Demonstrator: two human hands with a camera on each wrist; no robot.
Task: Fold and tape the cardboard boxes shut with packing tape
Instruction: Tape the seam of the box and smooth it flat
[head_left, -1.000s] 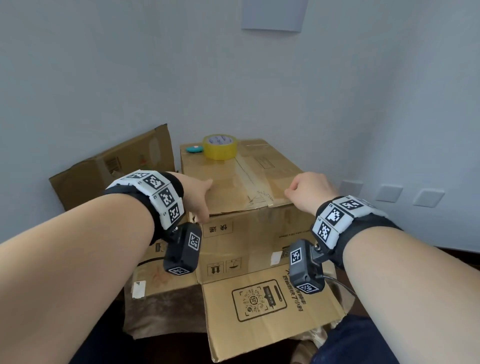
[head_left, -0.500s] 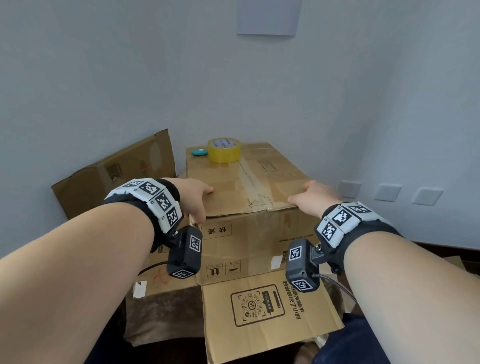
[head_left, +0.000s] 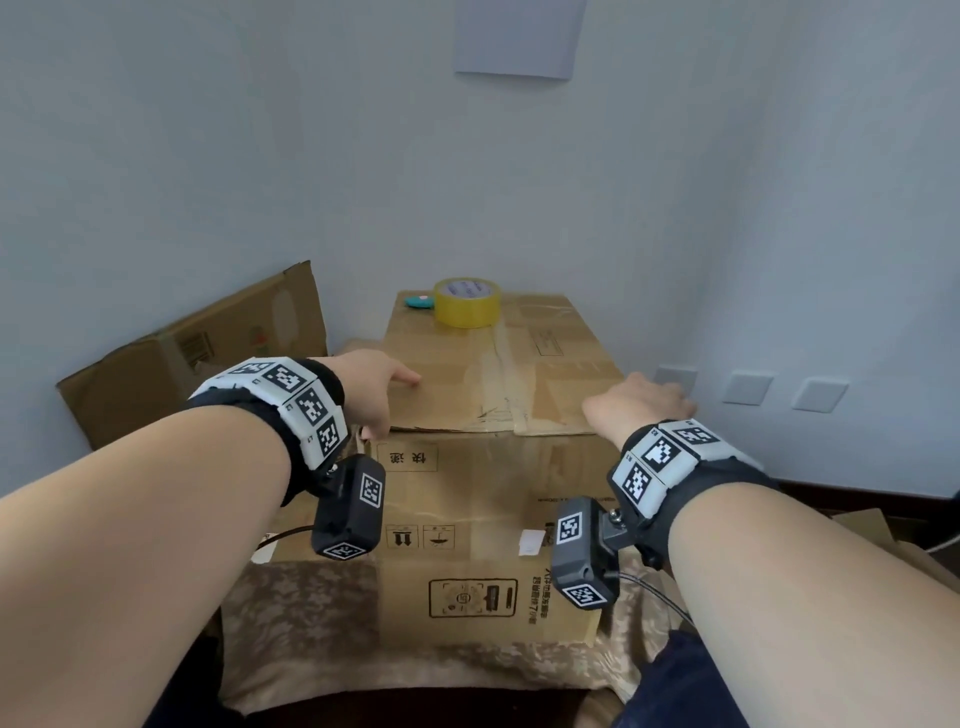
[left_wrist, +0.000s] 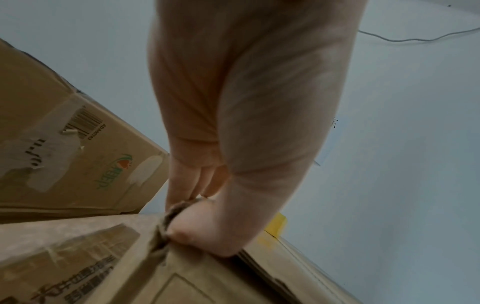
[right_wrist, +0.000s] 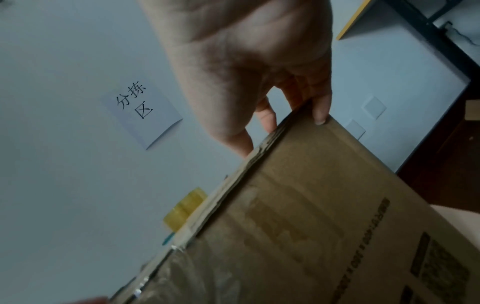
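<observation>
Your left hand (head_left: 379, 387) and right hand (head_left: 639, 408) have slid out to the top edges of the brown cardboard box (head_left: 493, 493), fingers flat, pressing. Flaps look down, so the yellow tape roll (head_left: 466, 310), mid-frame, is likely next.

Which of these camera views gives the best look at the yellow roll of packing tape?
The head view: the whole yellow roll of packing tape stands on the far end of the brown cardboard box. Both wrist views catch only a yellow sliver past the box's edge.
</observation>
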